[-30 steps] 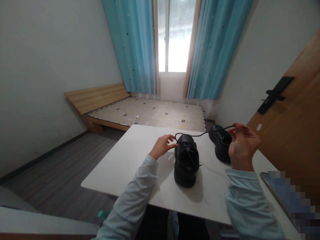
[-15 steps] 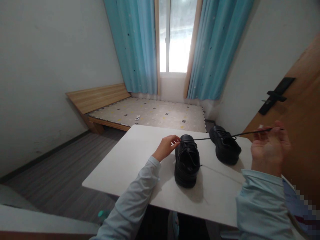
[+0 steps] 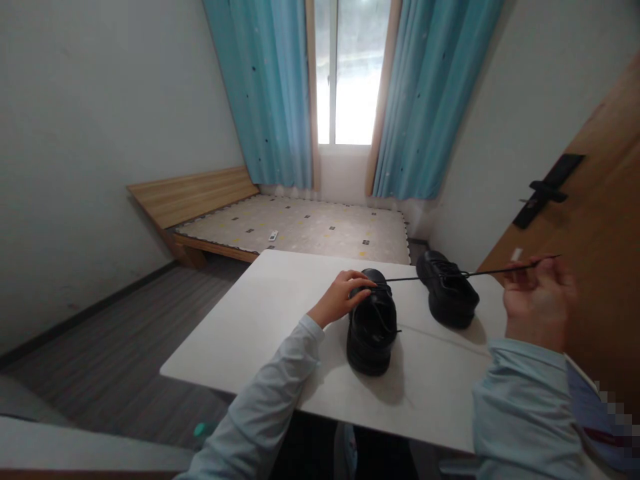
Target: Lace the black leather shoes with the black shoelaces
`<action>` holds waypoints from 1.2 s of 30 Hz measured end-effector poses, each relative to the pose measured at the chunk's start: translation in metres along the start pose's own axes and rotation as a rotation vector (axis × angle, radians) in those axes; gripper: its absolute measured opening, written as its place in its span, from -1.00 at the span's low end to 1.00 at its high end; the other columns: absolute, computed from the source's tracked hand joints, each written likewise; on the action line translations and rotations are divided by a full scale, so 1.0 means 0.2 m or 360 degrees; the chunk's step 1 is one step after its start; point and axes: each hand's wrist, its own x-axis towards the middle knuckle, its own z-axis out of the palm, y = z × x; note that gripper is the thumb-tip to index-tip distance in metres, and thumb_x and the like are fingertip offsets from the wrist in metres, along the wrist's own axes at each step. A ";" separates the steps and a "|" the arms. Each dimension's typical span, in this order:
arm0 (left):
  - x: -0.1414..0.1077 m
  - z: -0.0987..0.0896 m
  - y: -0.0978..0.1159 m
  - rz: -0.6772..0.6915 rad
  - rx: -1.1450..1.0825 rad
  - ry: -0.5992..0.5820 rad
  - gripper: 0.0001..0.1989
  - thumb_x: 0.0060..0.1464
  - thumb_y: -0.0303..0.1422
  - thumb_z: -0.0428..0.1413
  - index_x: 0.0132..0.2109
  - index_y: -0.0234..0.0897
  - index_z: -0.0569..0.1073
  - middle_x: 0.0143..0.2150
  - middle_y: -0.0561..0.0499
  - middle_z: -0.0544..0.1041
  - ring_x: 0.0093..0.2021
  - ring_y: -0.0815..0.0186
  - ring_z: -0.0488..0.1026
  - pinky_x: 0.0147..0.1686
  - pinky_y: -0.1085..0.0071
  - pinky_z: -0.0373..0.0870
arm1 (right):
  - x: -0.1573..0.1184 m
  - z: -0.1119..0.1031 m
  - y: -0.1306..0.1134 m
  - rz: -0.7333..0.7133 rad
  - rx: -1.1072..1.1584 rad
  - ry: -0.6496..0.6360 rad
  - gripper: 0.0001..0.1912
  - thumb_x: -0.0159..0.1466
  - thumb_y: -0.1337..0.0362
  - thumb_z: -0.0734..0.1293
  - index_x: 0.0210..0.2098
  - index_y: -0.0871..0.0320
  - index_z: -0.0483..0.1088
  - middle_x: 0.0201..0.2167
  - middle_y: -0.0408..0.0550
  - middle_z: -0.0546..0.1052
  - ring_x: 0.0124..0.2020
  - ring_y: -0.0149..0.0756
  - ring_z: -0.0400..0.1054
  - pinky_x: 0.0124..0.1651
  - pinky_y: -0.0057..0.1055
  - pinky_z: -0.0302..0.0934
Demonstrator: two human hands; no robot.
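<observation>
A black lace-up shoe [image 3: 371,340] stands on the white table in front of me, its heel toward me. My left hand [image 3: 345,293] grips it from the left, fingers over the front by the laces. From there a black shoelace [image 3: 493,271] runs taut to the right, passing over a second black shoe [image 3: 449,293]. Off the table's right side, my right hand [image 3: 537,293] pinches the far part of this lace, with its tip sticking out past the fingers. Another lace end hangs over the near shoe's right side.
Both shoes stand on a white table [image 3: 225,327]. Beyond it is a bed [image 3: 300,227] with a small white remote [image 3: 273,236] on it. A wooden door [image 3: 590,220] with a black handle is close on the right. Blue curtains [image 3: 270,100] flank the window.
My left hand has moved right, from the near shoe's edge onto its laces. My right hand still holds the lace taut, and the view has shifted slightly.
</observation>
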 end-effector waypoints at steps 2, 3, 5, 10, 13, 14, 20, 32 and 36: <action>0.00 0.01 0.00 0.0000 0.0014 -0.0003 -0.74 0.18 -0.27 0.00 -0.04 -0.18 0.48 -0.03 -0.08 0.43 0.01 0.23 0.33 0.07 0.24 0.26 | -0.02 0.01 0.03 -0.0027 -0.0131 -0.0132 -0.81 0.05 0.55 0.30 -0.43 0.15 0.42 -0.50 -0.19 0.44 -0.54 -0.47 0.33 -0.48 -0.47 0.24; 0.00 0.01 0.00 -0.0001 0.0015 0.0001 -0.74 0.18 -0.27 0.00 -0.05 -0.19 0.48 -0.03 -0.09 0.42 0.01 0.23 0.32 0.07 0.24 0.26 | -0.03 0.02 0.04 -0.0028 -0.0201 -0.0211 -0.82 0.01 0.53 0.34 -0.43 0.16 0.43 -0.50 -0.19 0.44 -0.53 -0.48 0.33 -0.48 -0.48 0.23; 0.00 0.01 0.00 0.0008 0.0006 0.0015 -0.73 0.18 -0.26 -0.01 -0.05 -0.20 0.49 -0.03 -0.09 0.41 0.02 0.23 0.32 0.08 0.25 0.25 | -0.06 0.04 0.07 0.0009 -0.0403 -0.0362 -0.85 -0.06 0.44 0.41 -0.46 0.17 0.45 -0.51 -0.19 0.44 -0.52 -0.47 0.32 -0.47 -0.48 0.21; 0.00 0.00 0.04 0.0070 -0.0022 0.0015 -0.67 0.20 -0.22 -0.05 0.04 -0.16 0.44 0.04 -0.08 0.38 0.08 0.23 0.27 0.14 0.24 0.18 | -0.17 0.09 0.15 0.0097 -0.1385 -0.0928 -0.76 -0.04 0.22 0.42 -0.37 0.19 0.53 -0.58 -0.14 0.47 -0.57 -0.42 0.28 -0.49 -0.46 0.11; 0.00 0.00 0.07 0.0112 -0.0008 -0.0024 -0.66 0.21 -0.21 -0.07 0.05 -0.13 0.43 0.05 -0.06 0.39 0.09 0.23 0.25 0.15 0.24 0.16 | -0.24 0.12 0.21 -0.0072 -0.1772 -0.1256 -0.78 0.01 0.20 0.37 -0.39 0.20 0.53 -0.58 -0.09 0.50 -0.57 -0.36 0.29 -0.48 -0.43 0.12; 0.00 0.00 0.08 0.0120 0.0009 -0.0044 -0.66 0.21 -0.21 -0.07 0.05 -0.12 0.44 0.05 -0.06 0.39 0.09 0.23 0.25 0.15 0.24 0.15 | -0.27 0.14 0.22 -0.0127 -0.1848 -0.1354 -0.79 0.03 0.20 0.36 -0.40 0.19 0.53 -0.55 -0.07 0.53 -0.55 -0.34 0.32 -0.46 -0.41 0.14; 0.01 0.01 0.10 0.0126 0.0183 -0.0191 -0.61 0.17 -0.15 -0.02 0.12 -0.04 0.38 0.13 -0.06 0.33 0.13 0.14 0.18 0.16 0.14 0.11 | -0.38 0.18 0.29 -0.0296 -0.1921 -0.1880 -0.86 0.10 0.26 0.32 -0.49 0.14 0.50 -0.49 -0.05 0.57 -0.48 -0.29 0.40 -0.38 -0.41 0.21; 0.00 0.00 0.08 0.0122 0.0192 -0.0175 -0.68 0.20 -0.17 -0.06 -0.02 -0.10 0.48 0.05 -0.05 0.37 0.09 0.20 0.20 0.15 0.21 0.12 | -0.40 0.17 0.28 -0.0256 -0.1901 -0.2059 -0.88 0.11 0.34 0.31 -0.48 0.16 0.50 -0.49 -0.05 0.57 -0.44 -0.27 0.42 -0.36 -0.42 0.23; 0.00 0.00 0.08 0.0110 0.0156 -0.0166 -0.69 0.20 -0.18 -0.06 -0.04 -0.09 0.49 0.05 -0.04 0.38 0.08 0.21 0.21 0.15 0.20 0.14 | -0.40 0.18 0.28 -0.0258 -0.1920 -0.2107 -0.89 0.10 0.36 0.31 -0.48 0.15 0.51 -0.48 -0.05 0.57 -0.43 -0.27 0.42 -0.36 -0.42 0.23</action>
